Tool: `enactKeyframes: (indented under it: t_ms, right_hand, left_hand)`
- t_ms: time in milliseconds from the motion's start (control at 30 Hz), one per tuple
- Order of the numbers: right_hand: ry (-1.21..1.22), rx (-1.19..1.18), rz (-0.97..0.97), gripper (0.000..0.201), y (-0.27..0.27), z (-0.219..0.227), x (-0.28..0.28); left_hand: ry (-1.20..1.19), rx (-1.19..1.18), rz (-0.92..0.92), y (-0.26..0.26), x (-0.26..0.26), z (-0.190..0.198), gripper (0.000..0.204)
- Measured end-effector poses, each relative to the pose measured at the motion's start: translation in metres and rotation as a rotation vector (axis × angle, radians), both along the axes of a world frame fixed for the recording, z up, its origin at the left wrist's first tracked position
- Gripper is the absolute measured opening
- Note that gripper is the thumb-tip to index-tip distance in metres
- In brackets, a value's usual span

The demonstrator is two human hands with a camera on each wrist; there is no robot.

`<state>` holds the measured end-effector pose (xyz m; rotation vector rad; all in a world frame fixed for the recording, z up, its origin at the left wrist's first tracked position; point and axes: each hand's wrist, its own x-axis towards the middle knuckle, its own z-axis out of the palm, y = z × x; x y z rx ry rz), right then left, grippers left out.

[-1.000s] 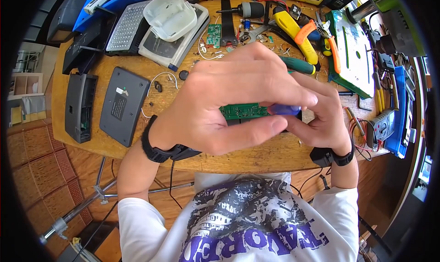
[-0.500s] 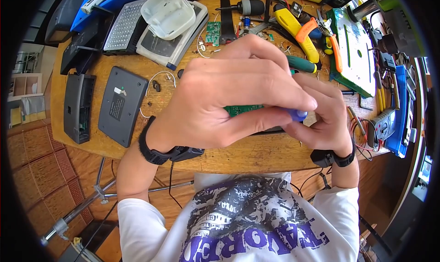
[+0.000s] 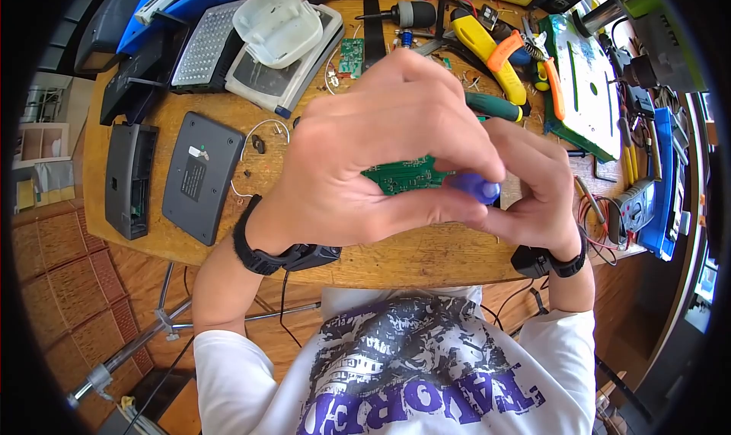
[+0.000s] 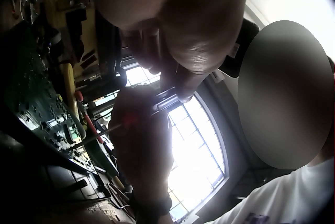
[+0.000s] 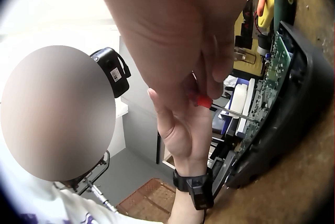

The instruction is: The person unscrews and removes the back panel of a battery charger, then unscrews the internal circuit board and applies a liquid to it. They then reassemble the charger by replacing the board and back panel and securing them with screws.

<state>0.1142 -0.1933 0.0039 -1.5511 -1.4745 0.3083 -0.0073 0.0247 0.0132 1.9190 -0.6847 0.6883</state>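
A screwdriver's blue handle [image 3: 478, 188] is pinched between the thumb and fingers of my left hand [image 3: 365, 153]. My right hand [image 3: 537, 187] is curled round the tool lower down, by its red part [image 5: 203, 101]; my left hand partly hides those fingers in the head view. The thin metal shaft [image 5: 234, 112] runs down to a green circuit board [image 5: 266, 95], its tip on or very near the board. That board lies in a black housing [image 5: 301, 106] on the table. Beneath my hands in the head view, only part of the board [image 3: 407, 176] shows.
Two dark casing parts, a thin one [image 3: 131, 180] and a flat one [image 3: 202, 177], lie at the left. Further back are a clear plastic case [image 3: 278, 25], a small green board [image 3: 352, 56], a yellow tool [image 3: 487, 50] and orange-handled pliers [image 3: 505, 52]. A multimeter [image 3: 638, 206] stands at right.
My left fingers have shifted round the blue handle, whose end shows more than half a second ago. My left hand has moved slightly left; my right hand has stayed nearly in place.
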Motion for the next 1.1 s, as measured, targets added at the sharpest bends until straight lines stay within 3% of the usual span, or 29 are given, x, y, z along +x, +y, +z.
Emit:
enactKeyframes:
  t_ms: [200,300,600,700,900,1000,1100]
  right_hand:
    - [-0.063,0.011,-0.04,0.03,-0.002,0.002,0.0]
    - [-0.014,0.039,-0.03,0.03,0.001,0.003,-0.001]
    - [-0.058,-0.002,-0.025,0.03,-0.002,0.004,-0.001]
    - [-0.002,0.038,-0.048,0.029,0.001,0.003,-0.002]
    - [-0.027,0.04,-0.005,0.03,0.0,0.001,0.002]
    - [-0.041,0.023,-0.016,0.03,-0.002,0.003,0.001]
    - [-0.003,0.026,-0.024,0.029,0.0,0.005,-0.001]
  left_hand:
    - [0.097,-0.073,0.079,-0.008,-0.001,0.002,0.033]
    - [-0.007,0.048,0.012,-0.002,0.002,-0.001,0.041]
    - [0.092,-0.065,0.031,-0.003,0.0,0.003,0.029]
    - [-0.008,0.052,0.033,0.0,0.003,-0.003,0.035]
    - [0.018,-0.033,0.047,-0.006,-0.001,0.005,0.029]
    - [0.14,-0.105,0.048,-0.007,-0.003,0.007,0.035]
    - [-0.01,0.067,-0.002,0.003,0.004,-0.004,0.044]
